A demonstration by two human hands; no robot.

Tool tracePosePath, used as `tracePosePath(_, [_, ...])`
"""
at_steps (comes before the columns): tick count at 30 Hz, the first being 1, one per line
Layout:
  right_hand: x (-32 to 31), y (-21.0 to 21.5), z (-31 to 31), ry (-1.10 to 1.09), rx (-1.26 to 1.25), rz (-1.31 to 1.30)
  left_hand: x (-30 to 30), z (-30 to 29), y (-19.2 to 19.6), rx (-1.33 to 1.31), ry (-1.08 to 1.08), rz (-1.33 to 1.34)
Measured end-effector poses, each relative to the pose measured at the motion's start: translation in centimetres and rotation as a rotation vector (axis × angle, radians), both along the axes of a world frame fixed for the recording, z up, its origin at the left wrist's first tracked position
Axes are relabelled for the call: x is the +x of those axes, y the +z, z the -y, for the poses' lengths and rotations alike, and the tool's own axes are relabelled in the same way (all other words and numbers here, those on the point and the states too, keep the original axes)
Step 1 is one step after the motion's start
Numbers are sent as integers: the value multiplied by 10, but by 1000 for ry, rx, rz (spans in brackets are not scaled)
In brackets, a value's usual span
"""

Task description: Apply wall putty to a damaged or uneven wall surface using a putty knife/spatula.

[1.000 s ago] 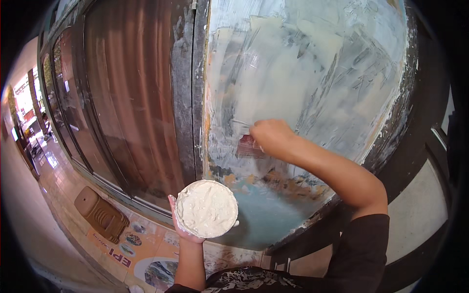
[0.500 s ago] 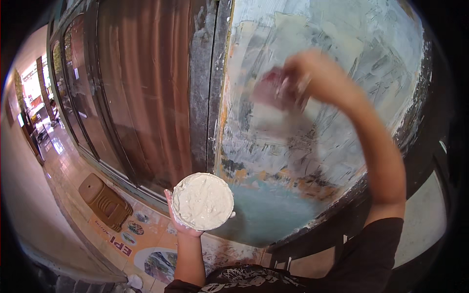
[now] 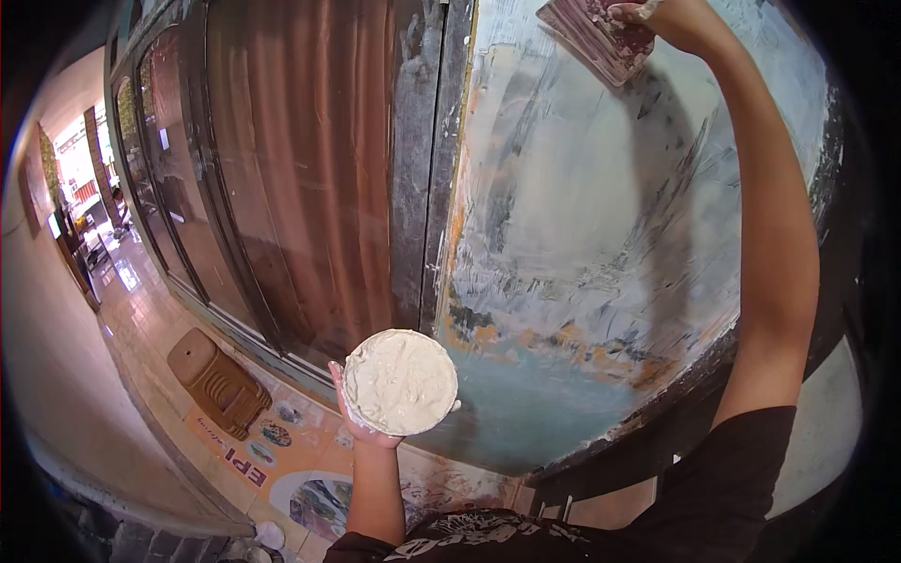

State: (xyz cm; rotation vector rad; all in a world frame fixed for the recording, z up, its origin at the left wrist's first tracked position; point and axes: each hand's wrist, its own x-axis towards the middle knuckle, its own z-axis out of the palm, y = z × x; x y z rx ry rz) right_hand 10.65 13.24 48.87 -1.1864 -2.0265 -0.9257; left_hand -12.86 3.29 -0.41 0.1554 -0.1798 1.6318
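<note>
My left hand [image 3: 364, 432] cups a round tub of off-white putty [image 3: 400, 383] from below and the side, held out low in front of me. The putty fills it close to the rim, with a lumpy, stirred surface. High up, my right hand [image 3: 668, 21] grips a flat reddish-brown putty spreader [image 3: 593, 39], its broad face against or very near the wall [image 3: 582, 206]. That wall carries smeared white and grey filler, with bare bluish-green and orange patches low down. Whether the spreader's edge touches cannot be made out.
A dark wooden post [image 3: 418, 169] borders the wall, beside a glazed frame with a brown curtain [image 3: 296, 159]. On the floor, brown stacked plastic stools [image 3: 218, 383] lie by a printed orange banner [image 3: 258, 441]. A tiled passage [image 3: 127, 281] runs off to the left.
My right hand has swept the spreader upward along the wall, and my arm is now stretched higher. The tub stays in my left hand; the whole view has shifted slightly.
</note>
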Motion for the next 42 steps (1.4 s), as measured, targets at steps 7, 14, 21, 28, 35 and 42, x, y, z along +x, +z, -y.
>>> tracePosePath(7, [-29,-255,-54,221,-383,499,-10,1,-10,10,37,-46])
tracePosePath(14, [-16,-175,-81,-74,-100,344,-5,-5,-8,-6,-5,-62])
tracePosePath(21, [48,-4,-29,140,-1,-206,-12,-15,-15,-45,9,-68])
tracePosePath(28, [-5,-202,-45,113,-457,274,-11,-22,-17,-63,-1,-75])
tracePosePath(35, [70,-60,-71,104,27,43,1,-30,-15,-68,-4,-163])
tracePosePath(42, [102,-21,-27,223,-235,-132,4,-26,-9,-34,-8,-156])
